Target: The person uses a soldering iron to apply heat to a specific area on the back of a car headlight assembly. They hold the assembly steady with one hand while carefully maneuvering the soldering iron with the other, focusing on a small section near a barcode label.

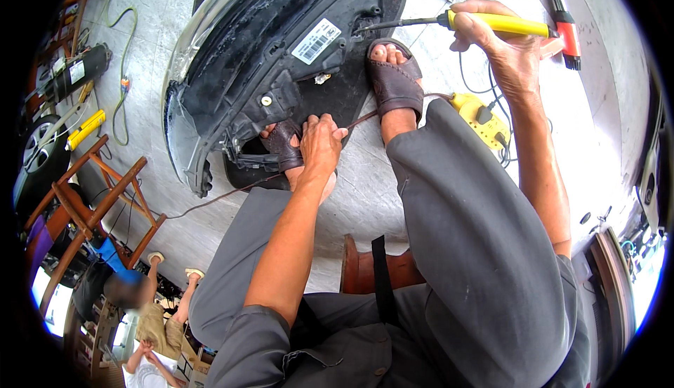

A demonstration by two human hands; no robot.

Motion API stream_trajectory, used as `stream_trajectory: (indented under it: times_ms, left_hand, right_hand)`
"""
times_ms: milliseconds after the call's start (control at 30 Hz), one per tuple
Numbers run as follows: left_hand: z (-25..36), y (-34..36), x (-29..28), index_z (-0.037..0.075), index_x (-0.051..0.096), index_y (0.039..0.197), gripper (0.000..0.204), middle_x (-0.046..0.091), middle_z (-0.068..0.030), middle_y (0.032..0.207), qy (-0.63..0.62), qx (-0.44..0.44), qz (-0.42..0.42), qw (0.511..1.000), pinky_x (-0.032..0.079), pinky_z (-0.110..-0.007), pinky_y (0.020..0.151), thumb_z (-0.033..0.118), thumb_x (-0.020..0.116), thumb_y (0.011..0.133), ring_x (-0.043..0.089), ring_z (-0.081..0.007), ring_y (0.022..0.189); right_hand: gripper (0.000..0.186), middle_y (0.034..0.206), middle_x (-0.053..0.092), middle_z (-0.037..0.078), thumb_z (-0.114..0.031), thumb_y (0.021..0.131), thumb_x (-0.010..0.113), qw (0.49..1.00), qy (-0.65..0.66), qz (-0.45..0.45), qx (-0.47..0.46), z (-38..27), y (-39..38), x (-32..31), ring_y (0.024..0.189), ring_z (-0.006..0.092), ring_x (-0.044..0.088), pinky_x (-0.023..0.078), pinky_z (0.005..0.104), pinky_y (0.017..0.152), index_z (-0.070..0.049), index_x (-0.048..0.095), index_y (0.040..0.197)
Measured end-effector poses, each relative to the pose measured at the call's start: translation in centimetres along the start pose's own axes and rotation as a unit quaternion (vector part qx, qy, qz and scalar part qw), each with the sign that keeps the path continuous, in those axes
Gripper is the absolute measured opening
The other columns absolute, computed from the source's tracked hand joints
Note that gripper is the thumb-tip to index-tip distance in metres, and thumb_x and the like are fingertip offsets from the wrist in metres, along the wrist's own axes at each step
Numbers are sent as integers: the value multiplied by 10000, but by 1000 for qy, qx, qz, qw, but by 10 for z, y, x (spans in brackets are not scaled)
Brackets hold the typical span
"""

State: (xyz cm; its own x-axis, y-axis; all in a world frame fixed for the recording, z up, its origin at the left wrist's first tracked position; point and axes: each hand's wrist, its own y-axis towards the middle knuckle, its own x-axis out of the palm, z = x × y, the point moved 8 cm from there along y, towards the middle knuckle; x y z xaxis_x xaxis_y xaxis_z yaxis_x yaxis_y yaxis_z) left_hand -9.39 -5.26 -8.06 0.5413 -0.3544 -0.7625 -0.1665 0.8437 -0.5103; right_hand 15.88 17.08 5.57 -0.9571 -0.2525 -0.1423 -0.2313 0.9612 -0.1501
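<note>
I hold the right forearm (546,163) stretched toward the far right, wrist (525,97) angled left, the right grip (500,44) curled closed. My left forearm (291,241) slants far and rightward; the left grip (321,142) sits nearer, back upward, fingers (314,125) pointing far.

The tool handle (518,24) looks smooth, glossy plastic, the headlamp housing (270,72) matt plastic.

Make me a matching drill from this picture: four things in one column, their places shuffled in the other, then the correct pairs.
Things
1. Yellow-handled tool
2. Headlight unit
3. Left hand
4. Yellow power strip

Places
A. Over the left sandal
B. On the floor, with dark plugs in it
C. Gripped in the right hand
D. Partly over the black mat

Pairs: 1-C, 2-D, 3-A, 4-B
</note>
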Motion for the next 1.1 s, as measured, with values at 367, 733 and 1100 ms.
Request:
stream_trajectory:
  times_ms: [367, 733, 1100]
  left_hand:
    - [-1, 1, 2, -5, 594, 802, 229, 580, -191, 851, 3, 0, -10, 1000, 459, -465, 765, 165, 747, 808, 577, -372, 866]
    - [0, 1, 1, -17, 591, 810, 232, 573, -201, 831, 0, 8, -4, 1000, 462, -475, 762, 161, 740, 813, 581, -380, 861]
    - [0, 1, 0, -19, 583, 803, 231, 574, -197, 805, -9, 10, -2, 1000, 462, -469, 753, 155, 735, 814, 582, -376, 847]
  right_hand:
    - [307, 793, 692, 89, -244, 847, 766, 999, 22, 35, -20, 0, 7, -9, 645, 136, 671, 593, 275, 631, 7, 717, 1015]
    - [311, 760, 682, 81, -247, 840, 774, 997, 35, 61, 31, 6, -2, -2, 638, 118, 664, 577, 249, 609, 13, 715, 1000]
    - [303, 788, 696, 92, -231, 843, 773, 997, 24, 71, 4, 2, 1, -9, 640, 123, 669, 582, 255, 616, 15, 713, 1011]
